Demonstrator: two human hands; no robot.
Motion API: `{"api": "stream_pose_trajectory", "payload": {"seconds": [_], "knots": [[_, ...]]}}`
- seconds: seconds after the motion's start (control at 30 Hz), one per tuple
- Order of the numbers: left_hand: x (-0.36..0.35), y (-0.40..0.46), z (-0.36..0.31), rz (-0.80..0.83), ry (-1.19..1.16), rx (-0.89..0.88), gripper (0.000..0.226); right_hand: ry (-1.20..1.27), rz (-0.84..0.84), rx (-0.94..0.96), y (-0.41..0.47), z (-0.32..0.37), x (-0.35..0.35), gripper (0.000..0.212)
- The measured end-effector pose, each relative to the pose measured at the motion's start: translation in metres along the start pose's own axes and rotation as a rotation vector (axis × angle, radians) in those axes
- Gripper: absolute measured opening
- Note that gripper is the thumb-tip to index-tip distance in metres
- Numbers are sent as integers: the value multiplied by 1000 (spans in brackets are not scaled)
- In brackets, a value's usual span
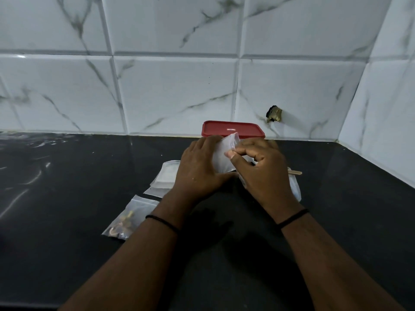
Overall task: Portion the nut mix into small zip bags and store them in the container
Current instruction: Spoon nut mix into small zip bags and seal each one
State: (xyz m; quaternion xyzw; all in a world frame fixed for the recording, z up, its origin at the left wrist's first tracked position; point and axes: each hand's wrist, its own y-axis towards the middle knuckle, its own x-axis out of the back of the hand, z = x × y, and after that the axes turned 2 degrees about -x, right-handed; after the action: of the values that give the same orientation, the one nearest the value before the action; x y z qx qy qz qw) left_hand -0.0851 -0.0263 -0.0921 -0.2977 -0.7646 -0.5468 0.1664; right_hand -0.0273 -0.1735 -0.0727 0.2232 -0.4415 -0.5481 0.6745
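Looking down from the head view, both hands meet over a black worktop (67, 198) that runs back to a wall of white marbled tiles (175, 90). Between them they hold a small clear zip bag (221, 157), lifted off the worktop in front of the red-lidded container (232, 129). The left hand (199, 169) wraps the bag's left side, its grip curled round the plastic from behind. The right hand (262, 167) has its grip pinched on the bag's right edge, thumb and bent fingers pressed together on the film. Whether this bag holds any nuts I cannot tell.

The container stands at the back of the worktop, close to the wall, its lid on; the hands hide its lower part. To the left of the left hand lies a small stack of empty zip bags (167, 176), flat on the worktop. Nearer the camera, partly under the left forearm, lies a filled zip bag (129, 217) with brownish nuts showing through it. Behind the right hand more clear plastic (295, 187) shows, and a wooden stick (295, 172) pokes out to the right just above it. Each wrist wears a thin black band.
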Motion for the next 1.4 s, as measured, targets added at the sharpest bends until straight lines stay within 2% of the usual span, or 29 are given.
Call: {"api": "stream_pose_trajectory", "payload": {"seconds": [0.13,0.33,0.53,0.7,0.83,0.9,0.93,1.13,1.3,1.4], "knots": [[3,1,0,-23,3,-27,75,90,79,-47,-2,1,1,13],[7,2,4,-13,-1,-21,63,240,143,-98,-2,3,1,12],[11,2,6,14,-44,-25,60,530,220,-222,0,10,4,15],[12,2,7,23,-32,-9,56,436,285,-314,1,3,3,19],[13,1,9,92,-5,16,69,454,297,-371,3,0,4,28],[13,1,11,97,-11,30,72,512,307,-416,4,2,7,18],[14,2,11,97,-17,41,71,544,325,-448,5,4,9,9],[15,1,9,117,10,23,64,488,380,-469,0,2,8,15],[17,1,4,168,146,-15,87,507,389,-509,2,1,8,17],[19,1,3,160,143,-16,91,558,395,-508,4,-1,13,19]]}}
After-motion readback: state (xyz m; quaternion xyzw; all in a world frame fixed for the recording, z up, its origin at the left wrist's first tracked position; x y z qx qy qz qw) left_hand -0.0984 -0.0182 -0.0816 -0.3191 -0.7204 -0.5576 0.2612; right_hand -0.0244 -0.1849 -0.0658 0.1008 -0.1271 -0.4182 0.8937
